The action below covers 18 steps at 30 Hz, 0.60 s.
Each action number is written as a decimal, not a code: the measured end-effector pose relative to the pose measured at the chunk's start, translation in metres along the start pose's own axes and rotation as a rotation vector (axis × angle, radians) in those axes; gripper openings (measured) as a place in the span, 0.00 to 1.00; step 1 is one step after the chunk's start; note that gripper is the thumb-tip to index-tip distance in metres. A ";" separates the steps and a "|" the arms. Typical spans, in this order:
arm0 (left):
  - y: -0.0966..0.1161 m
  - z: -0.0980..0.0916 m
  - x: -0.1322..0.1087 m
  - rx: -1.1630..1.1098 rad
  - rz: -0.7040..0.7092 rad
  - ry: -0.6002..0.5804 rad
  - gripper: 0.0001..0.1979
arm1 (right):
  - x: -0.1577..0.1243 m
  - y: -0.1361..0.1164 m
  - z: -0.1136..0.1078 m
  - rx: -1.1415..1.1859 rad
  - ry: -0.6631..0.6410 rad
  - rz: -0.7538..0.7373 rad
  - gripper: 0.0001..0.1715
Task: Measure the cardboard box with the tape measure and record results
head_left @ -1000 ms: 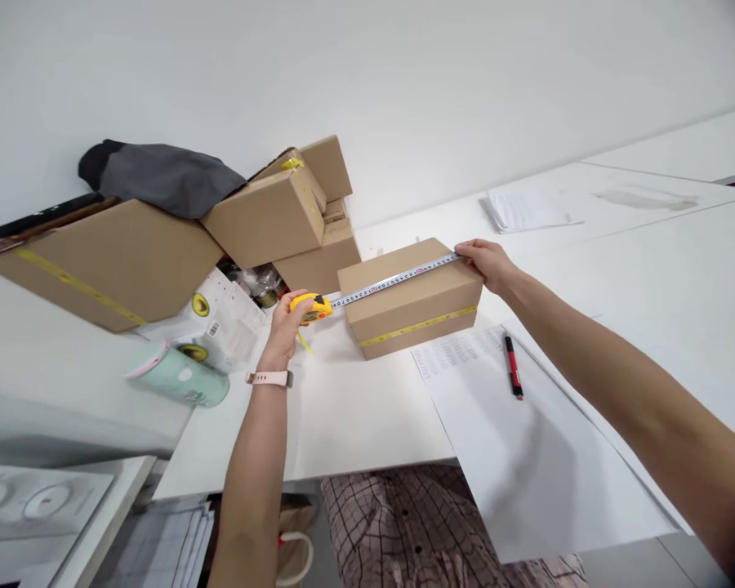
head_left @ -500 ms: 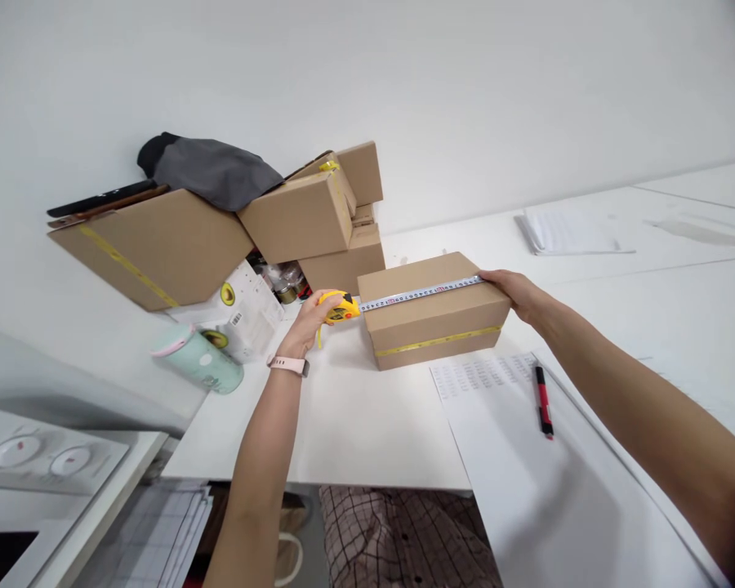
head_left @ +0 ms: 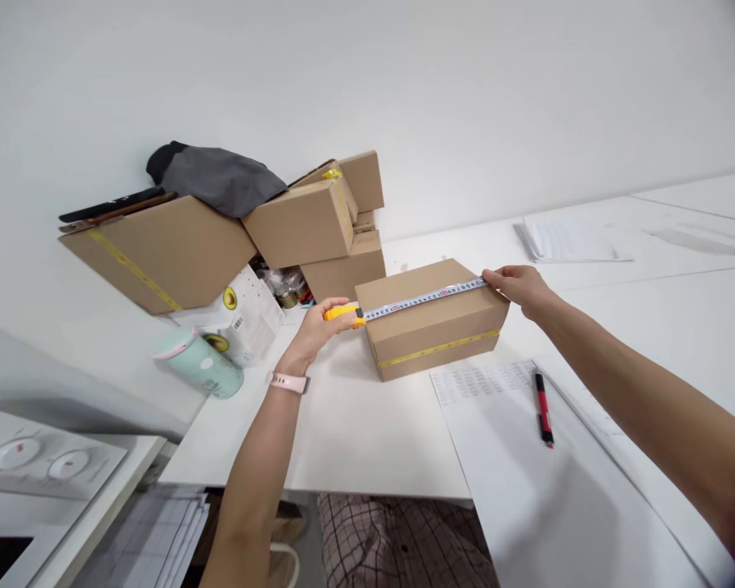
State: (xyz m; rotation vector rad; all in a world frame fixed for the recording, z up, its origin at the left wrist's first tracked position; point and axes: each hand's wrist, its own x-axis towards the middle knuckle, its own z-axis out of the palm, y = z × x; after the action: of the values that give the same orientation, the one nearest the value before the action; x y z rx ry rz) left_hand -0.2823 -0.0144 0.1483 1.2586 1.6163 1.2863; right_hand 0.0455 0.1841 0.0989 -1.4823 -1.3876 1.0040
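We have 1 closed brown cardboard box (head_left: 432, 328) lying on the white table (head_left: 373, 433), its long side facing us at a slight slant, with 1 strip of yellow tape (head_left: 441, 349) running lengthwise across it. We hold a yellow tape measure (head_left: 341, 311) level, its case just beside the box's left end, its silver blade (head_left: 420, 300), printed with figures, stretched along the top to near the right end.

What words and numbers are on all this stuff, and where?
"4 5 6 7": some digits on the measuring tape; its red ones are too small.
Too small: print on the paper.
Too small: print on the avocado box.
Too blurred: marks on the dials.
Too small: marks on the front yellow strip.
No readable words.
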 end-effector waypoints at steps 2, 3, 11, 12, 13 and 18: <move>0.007 0.009 -0.026 -0.015 -0.011 -0.064 0.34 | 0.005 -0.012 -0.002 0.122 0.001 -0.116 0.16; 0.009 0.017 -0.042 -0.032 -0.029 -0.119 0.35 | 0.007 -0.019 -0.002 0.176 -0.006 -0.193 0.17; -0.020 0.133 -0.118 -0.625 -0.322 -0.548 0.28 | 0.007 -0.060 0.026 -0.071 -0.519 -0.377 0.26; -0.022 0.145 -0.117 -0.656 -0.327 -0.496 0.29 | 0.009 -0.062 0.033 -0.131 -0.529 -0.365 0.26; -0.021 0.156 -0.114 -0.677 -0.329 -0.439 0.29 | 0.012 -0.064 0.040 -0.188 -0.525 -0.358 0.26; -0.007 0.189 -0.094 -0.752 -0.317 -0.225 0.28 | 0.031 -0.074 0.076 -0.378 -0.580 -0.370 0.24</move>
State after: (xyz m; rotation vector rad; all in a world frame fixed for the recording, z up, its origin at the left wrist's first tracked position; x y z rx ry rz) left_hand -0.0833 -0.0524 0.0892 0.6213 0.9667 1.3070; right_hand -0.0482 0.2215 0.1443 -1.1531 -2.2754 1.0062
